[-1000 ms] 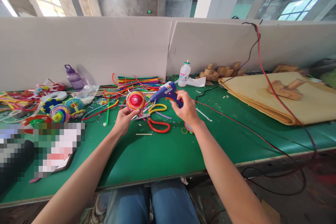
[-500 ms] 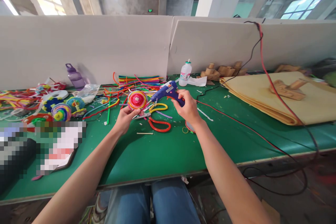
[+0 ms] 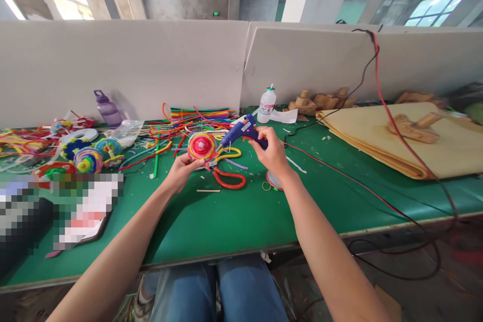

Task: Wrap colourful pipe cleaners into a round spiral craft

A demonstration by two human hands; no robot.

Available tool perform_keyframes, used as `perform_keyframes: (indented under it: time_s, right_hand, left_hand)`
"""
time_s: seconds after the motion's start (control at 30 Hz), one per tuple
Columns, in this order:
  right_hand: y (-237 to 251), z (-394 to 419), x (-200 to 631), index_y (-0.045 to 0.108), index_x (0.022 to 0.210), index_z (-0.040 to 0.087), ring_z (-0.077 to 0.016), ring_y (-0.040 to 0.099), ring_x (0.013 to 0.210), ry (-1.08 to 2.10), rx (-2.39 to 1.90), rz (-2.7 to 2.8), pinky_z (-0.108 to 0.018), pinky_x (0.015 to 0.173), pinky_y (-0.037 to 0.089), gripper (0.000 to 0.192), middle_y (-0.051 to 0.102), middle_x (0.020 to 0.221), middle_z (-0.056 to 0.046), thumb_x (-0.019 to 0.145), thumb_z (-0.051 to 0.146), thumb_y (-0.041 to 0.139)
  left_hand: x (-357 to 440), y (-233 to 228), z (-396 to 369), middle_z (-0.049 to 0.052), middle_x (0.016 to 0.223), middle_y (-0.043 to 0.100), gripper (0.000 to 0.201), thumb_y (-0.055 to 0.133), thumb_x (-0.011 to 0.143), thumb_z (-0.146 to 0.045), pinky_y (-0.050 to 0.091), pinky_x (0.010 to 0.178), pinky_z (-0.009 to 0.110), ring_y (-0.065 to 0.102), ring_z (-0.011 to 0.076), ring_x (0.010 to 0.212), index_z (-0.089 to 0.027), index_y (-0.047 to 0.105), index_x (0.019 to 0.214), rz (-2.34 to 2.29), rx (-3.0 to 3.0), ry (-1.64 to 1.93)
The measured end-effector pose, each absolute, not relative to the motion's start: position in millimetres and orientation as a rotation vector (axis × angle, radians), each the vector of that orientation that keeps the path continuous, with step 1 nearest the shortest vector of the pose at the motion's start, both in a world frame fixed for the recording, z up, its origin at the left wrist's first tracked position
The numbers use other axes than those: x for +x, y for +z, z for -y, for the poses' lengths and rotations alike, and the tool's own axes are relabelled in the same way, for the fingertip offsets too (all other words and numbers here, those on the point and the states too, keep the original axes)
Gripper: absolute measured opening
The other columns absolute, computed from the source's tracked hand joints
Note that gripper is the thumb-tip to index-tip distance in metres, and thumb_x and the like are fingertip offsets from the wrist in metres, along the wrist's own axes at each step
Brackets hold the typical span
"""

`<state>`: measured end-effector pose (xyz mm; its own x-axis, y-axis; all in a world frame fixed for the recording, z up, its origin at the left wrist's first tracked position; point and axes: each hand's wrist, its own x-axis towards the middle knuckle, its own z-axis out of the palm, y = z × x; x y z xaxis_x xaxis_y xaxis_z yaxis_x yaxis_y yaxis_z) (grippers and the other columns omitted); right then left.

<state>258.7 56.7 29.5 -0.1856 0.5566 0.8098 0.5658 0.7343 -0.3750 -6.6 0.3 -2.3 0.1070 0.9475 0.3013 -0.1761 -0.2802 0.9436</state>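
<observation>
My left hand (image 3: 183,171) pinches the lower edge of a round coil of pipe cleaners (image 3: 202,146), ringed in red, pink and yellow with a pale spot at its centre. In my right hand (image 3: 272,152) is a blue hot glue gun (image 3: 241,131), its fingers wrapped round the handle. The gun's nozzle points down to the left at the coil's right edge; whether it touches cannot be made out. Beneath them lie scissors with one yellow and one red handle (image 3: 231,179). A small round lidded thing (image 3: 274,180) is partly hidden by my right wrist.
Loose pipe cleaners (image 3: 199,114) are heaped behind my hands. Finished-looking coiled pieces (image 3: 88,160) lie to the left, near a purple bottle (image 3: 108,109). A white bottle (image 3: 267,105) stands at the back. Folded yellow sheets (image 3: 377,136) are at right; a red cord (image 3: 339,173) crosses the table.
The coil in my left hand has shifted slightly right, and the glue gun has moved a little the same way. Both hands keep their hold.
</observation>
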Motion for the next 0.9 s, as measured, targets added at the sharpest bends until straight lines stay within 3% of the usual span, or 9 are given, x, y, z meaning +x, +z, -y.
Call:
perform_keyframes:
  time_s: [0.37,0.5,0.67,0.9]
  right_hand:
    - [24.9,-75.2,269.4,0.036,0.089,0.023,-0.0210,0.060,0.081,0.097,-1.100,1.464,-0.037,0.076,0.048,0.032,0.057,0.090,-0.006,0.077,0.039,0.061]
    - [25.0,-77.5,281.9,0.040,0.092,0.021,-0.0243,0.058,0.084,-0.025,-1.446,1.317,-0.038,0.076,0.046,0.032,0.057,0.089,-0.007,0.074,0.036,0.062]
    - [29.3,-64.9,284.3,0.045,0.106,0.016,-0.0286,0.063,0.091,-0.055,-1.971,1.486,-0.037,0.074,0.046,0.030,0.062,0.104,-0.014,0.081,0.030,0.056]
    - [23.0,-67.9,283.6,0.044,0.113,0.008,-0.0294,0.064,0.099,-0.150,-2.146,1.722,-0.036,0.080,0.044,0.032,0.065,0.105,-0.021,0.087,0.026,0.052]
  left_hand:
    - [-5.2,0.4,1.9,0.006,0.071,0.070,0.026,0.078,0.066,-0.039,0.049,0.080,0.033,0.064,0.0194,0.074,-0.014,0.072,0.072,-0.862,1.367,1.371]
    - [-6.1,-2.2,-3.9,0.005,0.072,0.071,0.027,0.080,0.062,-0.038,0.049,0.079,0.033,0.064,0.0177,0.072,-0.014,0.072,0.074,-0.897,1.247,1.527]
    - [-12.4,-2.5,-13.6,0.002,0.073,0.070,0.029,0.081,0.060,-0.037,0.045,0.071,0.028,0.064,0.0150,0.071,-0.016,0.072,0.078,-0.966,1.019,1.915]
    - [-14.9,-4.0,-15.0,0.002,0.073,0.070,0.025,0.080,0.062,-0.036,0.044,0.068,0.026,0.064,0.0151,0.072,-0.017,0.072,0.077,-1.003,1.045,1.943]
